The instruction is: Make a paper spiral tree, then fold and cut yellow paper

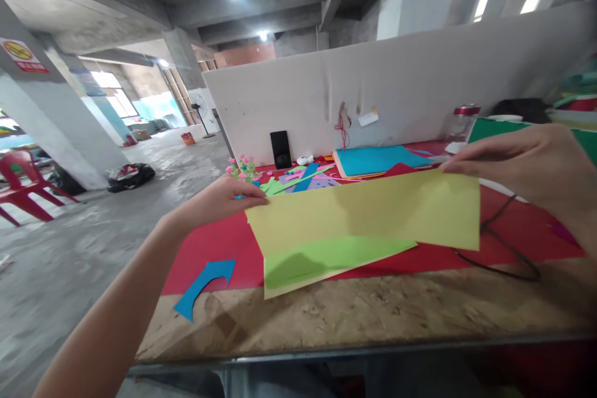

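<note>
I hold a yellow paper sheet (368,211) up over the table, stretched between both hands. My left hand (224,196) pinches its upper left corner. My right hand (517,161) pinches its upper right corner. Under the sheet lies a green paper sheet (321,255) on top of another yellow piece, resting on red paper (214,242) that covers the wooden table (373,311).
A curved blue paper cutout (203,286) lies near the table's left front. Blue sheets (377,160) and coloured scraps (298,179) sit further back by a white partition (396,93). A black cable (504,255) loops at right. A black phone (280,149) leans on the partition.
</note>
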Demonstrator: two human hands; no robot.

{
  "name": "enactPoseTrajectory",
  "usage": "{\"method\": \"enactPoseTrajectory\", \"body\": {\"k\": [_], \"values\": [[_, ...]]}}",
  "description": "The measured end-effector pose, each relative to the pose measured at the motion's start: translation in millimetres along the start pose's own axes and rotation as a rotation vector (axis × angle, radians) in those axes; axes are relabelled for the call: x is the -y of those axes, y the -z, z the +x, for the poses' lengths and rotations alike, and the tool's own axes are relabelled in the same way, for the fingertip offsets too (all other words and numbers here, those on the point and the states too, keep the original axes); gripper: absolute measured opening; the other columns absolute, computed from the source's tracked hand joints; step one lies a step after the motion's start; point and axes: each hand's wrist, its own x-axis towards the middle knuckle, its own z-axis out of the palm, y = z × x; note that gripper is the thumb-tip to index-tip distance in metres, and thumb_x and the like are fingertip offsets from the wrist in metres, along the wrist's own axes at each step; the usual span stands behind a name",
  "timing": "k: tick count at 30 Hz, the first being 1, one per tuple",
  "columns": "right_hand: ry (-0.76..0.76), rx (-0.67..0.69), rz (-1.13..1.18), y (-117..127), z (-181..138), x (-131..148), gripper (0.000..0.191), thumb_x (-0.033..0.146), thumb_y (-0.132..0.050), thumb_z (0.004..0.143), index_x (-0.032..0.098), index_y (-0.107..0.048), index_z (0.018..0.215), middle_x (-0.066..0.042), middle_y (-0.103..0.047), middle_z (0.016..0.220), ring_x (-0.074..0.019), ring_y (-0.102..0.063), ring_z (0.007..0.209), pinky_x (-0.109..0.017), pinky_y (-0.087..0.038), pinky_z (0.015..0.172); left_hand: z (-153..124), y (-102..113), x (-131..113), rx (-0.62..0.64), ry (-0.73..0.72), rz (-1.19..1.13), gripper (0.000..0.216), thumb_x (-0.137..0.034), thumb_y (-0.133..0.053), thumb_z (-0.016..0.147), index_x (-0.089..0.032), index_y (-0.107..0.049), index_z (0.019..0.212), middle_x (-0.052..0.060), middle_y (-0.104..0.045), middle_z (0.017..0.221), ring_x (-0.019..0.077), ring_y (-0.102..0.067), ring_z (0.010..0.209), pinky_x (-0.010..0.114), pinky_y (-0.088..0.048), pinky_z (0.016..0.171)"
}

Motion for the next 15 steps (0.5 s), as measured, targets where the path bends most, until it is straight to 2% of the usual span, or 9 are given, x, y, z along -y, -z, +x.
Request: {"method": "enactPoseTrajectory", "body": {"k": [2,4,6,8,9,11,13,14,15], "values": [[-0.108,0.028,0.101,-5.3,-5.3,-16.4,0.02,0.05,-0.068,0.058,0.03,-0.066,0.06,0.004,-0.062,0.056,-0.0137,-0.057,0.051,-0.025,-0.045,0.043,-8.9,1.0,24.1,-0.203,0.108,-0.145,0.01,-0.035,-0.064,0.07,-0.026,-0.067,0.07,-0.004,-0.066,0.063,0.013,-0.058,0.056,0.024,-0.045,0.053],[-0.235,0.039,0.224,-20.5,-13.2,-22.9,0.021,0.047,-0.069,0.057,0.027,-0.066,0.062,0.002,-0.063,0.061,-0.0138,-0.058,0.053,-0.025,-0.047,0.046,-10.9,0.6,39.7,-0.568,0.212,-0.287,0.01,-0.034,-0.061,0.073,-0.025,-0.066,0.072,-0.006,-0.065,0.062,0.012,-0.058,0.06,0.028,-0.047,0.061],[-0.409,0.138,0.302,-44.9,-23.4,-18.7,0.021,0.044,-0.067,0.062,0.023,-0.067,0.067,0.0,-0.065,0.066,-0.0138,-0.059,0.057,-0.024,-0.048,0.05,-5.9,-6.2,39.0,-0.893,0.239,-0.339,0.011,-0.032,-0.054,0.079,-0.026,-0.063,0.082,-0.009,-0.064,0.066,0.0103,-0.057,0.063,0.031,-0.048,0.07],[-0.493,0.308,0.347,-75.3,-35.3,-7.4,0.023,0.042,-0.064,0.064,0.019,-0.066,0.068,-0.001,-0.064,0.065,-0.014,-0.059,0.057,-0.024,-0.048,0.05,2.7,-24.1,17.8,-1.006,0.167,-0.263,0.018,-0.03,-0.043,0.085,-0.024,-0.059,0.092,-0.006,-0.065,0.075,0.0108,-0.059,0.068,0.033,-0.048,0.074],[-0.489,0.423,0.37,-91.2,-41.6,-0.7,0.023,0.041,-0.061,0.067,0.019,-0.065,0.069,-0.001,-0.063,0.062,-0.0137,-0.058,0.054,-0.024,-0.047,0.047,7.0,-37.3,0.5,-0.881,0.108,-0.196,0.022,-0.029,-0.039,0.087,-0.022,-0.056,0.099,-0.001,-0.065,0.086,0.0134,-0.06,0.079,0.034,-0.047,0.079],[-0.42,0.513,0.382,-120.8,-53.4,12.3,0.021,0.038,-0.055,0.071,0.018,-0.062,0.067,0.001,-0.059,0.054,-0.0128,-0.053,0.045,-0.023,-0.043,0.039,14.4,-69.2,-40.3,-0.506,-0.089,-0.062,0.03,-0.027,-0.029,0.09,-0.019,-0.052,0.108,0.005,-0.06,0.108,0.0166,-0.054,0.102,0.034,-0.043,0.088],[-0.176,0.457,0.34,-143.8,-62.6,22.8,0.018,0.03,-0.047,0.077,0.019,-0.06,0.069,0.001,-0.058,0.053,-0.0141,-0.054,0.046,-0.025,-0.043,0.039,19.9,-101.6,-76.5,-0.166,-0.322,0.043,0.036,-0.029,-0.027,0.091,-0.016,-0.041,0.121,0.009,-0.046,0.128,0.0187,-0.038,0.121,0.037,-0.032,0.101],[-0.103,0.424,0.328,-152.0,-65.8,26.8,0.016,0.026,-0.045,0.076,0.02,-0.059,0.07,0.0,-0.061,0.06,-0.0154,-0.057,0.052,-0.026,-0.046,0.044,22.3,-115.4,-88.9,-0.053,-0.362,0.065,0.042,-0.033,-0.03,0.09,-0.014,-0.033,0.127,0.01,-0.038,0.135,0.0198,-0.03,0.126,0.038,-0.026,0.106],[-0.036,0.396,0.317,-158.0,-68.2,30.1,0.015,0.022,-0.044,0.075,0.02,-0.059,0.072,-0.002,-0.063,0.069,-0.0163,-0.059,0.059,-0.027,-0.049,0.05,24.4,-126.6,-96.4,-0.011,-0.345,0.066,0.048,-0.036,-0.03,0.09,-0.01,-0.027,0.13,0.012,-0.032,0.138,0.02,-0.025,0.128,0.038,-0.024,0.107]]}}
